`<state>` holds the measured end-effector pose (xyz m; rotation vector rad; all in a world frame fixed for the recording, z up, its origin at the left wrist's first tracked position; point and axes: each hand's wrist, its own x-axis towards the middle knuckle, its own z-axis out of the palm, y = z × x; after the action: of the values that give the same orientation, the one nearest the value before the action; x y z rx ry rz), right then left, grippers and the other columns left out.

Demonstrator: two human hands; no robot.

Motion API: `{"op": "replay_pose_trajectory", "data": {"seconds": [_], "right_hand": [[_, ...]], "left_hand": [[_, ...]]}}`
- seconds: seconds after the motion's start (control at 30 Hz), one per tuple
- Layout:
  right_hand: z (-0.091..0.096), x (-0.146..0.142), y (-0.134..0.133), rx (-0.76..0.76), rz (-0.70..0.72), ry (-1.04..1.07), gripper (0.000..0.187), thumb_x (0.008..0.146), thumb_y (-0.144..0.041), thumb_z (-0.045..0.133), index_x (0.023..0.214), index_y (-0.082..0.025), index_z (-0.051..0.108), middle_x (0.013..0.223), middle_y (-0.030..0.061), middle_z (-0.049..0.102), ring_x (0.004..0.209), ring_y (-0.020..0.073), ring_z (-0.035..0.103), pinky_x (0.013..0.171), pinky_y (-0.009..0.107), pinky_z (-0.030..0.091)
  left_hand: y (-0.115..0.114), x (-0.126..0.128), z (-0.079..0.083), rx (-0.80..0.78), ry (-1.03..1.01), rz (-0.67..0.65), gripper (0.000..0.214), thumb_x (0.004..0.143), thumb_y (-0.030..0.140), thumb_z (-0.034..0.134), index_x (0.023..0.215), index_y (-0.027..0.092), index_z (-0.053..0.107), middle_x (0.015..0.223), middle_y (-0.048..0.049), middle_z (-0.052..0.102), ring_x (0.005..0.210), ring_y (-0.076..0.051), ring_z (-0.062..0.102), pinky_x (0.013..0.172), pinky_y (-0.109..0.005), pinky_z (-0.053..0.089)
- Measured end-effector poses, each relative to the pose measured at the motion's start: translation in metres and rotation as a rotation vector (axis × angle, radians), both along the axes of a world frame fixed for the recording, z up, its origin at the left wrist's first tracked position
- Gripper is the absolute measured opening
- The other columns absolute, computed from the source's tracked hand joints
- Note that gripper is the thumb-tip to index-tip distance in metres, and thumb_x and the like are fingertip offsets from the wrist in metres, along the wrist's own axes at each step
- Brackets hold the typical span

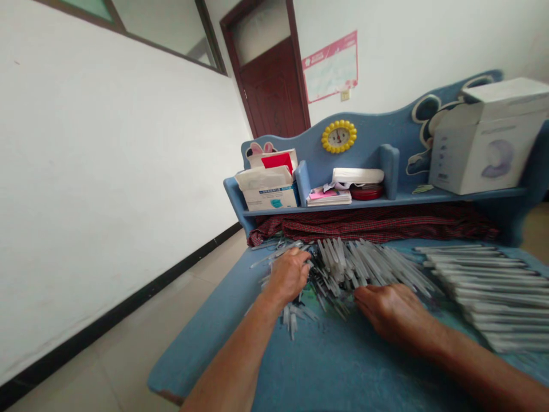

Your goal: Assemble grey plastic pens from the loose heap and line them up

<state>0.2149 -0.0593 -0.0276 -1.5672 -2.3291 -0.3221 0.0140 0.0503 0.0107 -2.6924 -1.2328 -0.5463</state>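
A big heap of thin grey and clear plastic sticks (364, 266) lies on the blue desk (326, 366). My left hand (289, 274) rests on the left side of the heap with its fingers curled down into the sticks. My right hand (388, 312) lies knuckles up at the heap's near edge, fingers bent onto the sticks. What either hand grips, if anything, is hidden under the fingers. A second, tidier row of long sticks (484, 286) lies to the right of my right hand.
A red checked cloth (377, 224) lies at the back under a blue shelf (386, 200). The shelf carries a paper-filled box (270, 189), books, a white carton (484, 137) and a yellow clock (338, 136). A white wall and tiled floor (128, 337) lie left; a dark door (274, 86) stands behind.
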Motion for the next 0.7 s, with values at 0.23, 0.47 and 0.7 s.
{"op": "replay_pose_trajectory", "data": {"seconds": [0.23, 0.47, 0.7], "right_hand": [[-0.001, -0.003, 0.000, -0.006, 0.007, -0.016, 0.018, 0.082, -0.010, 0.042, 0.071, -0.018, 0.054, 0.066, 0.0012, 0.064, 0.051, 0.0128, 0.056, 0.048, 0.031, 0.013], [-0.003, -0.002, 0.001, -0.001, 0.016, 0.000, 0.017, 0.081, -0.011, 0.043, 0.070, -0.018, 0.054, 0.066, 0.0011, 0.064, 0.051, 0.0127, 0.056, 0.048, 0.031, 0.013], [0.003, 0.000, 0.000, 0.051, -0.004, 0.054, 0.019, 0.082, -0.009, 0.041, 0.070, -0.018, 0.053, 0.064, 0.0002, 0.063, 0.049, 0.0111, 0.055, 0.048, 0.030, 0.015]], "left_hand": [[-0.020, 0.044, -0.013, 0.126, 0.222, -0.249, 0.035, 0.080, 0.012, 0.046, 0.111, 0.027, 0.052, 0.100, -0.0053, 0.052, 0.092, -0.019, 0.047, 0.076, -0.030, 0.044], [-0.018, 0.050, -0.016, 0.234, 0.290, -0.175, 0.017, 0.082, 0.012, 0.043, 0.091, 0.020, 0.055, 0.091, -0.0059, 0.051, 0.087, -0.018, 0.046, 0.074, -0.029, 0.044], [-0.020, 0.042, -0.008, 0.288, -0.035, -0.282, 0.016, 0.085, 0.019, 0.043, 0.092, 0.017, 0.057, 0.084, -0.0060, 0.058, 0.081, -0.017, 0.052, 0.073, -0.030, 0.045]]}}
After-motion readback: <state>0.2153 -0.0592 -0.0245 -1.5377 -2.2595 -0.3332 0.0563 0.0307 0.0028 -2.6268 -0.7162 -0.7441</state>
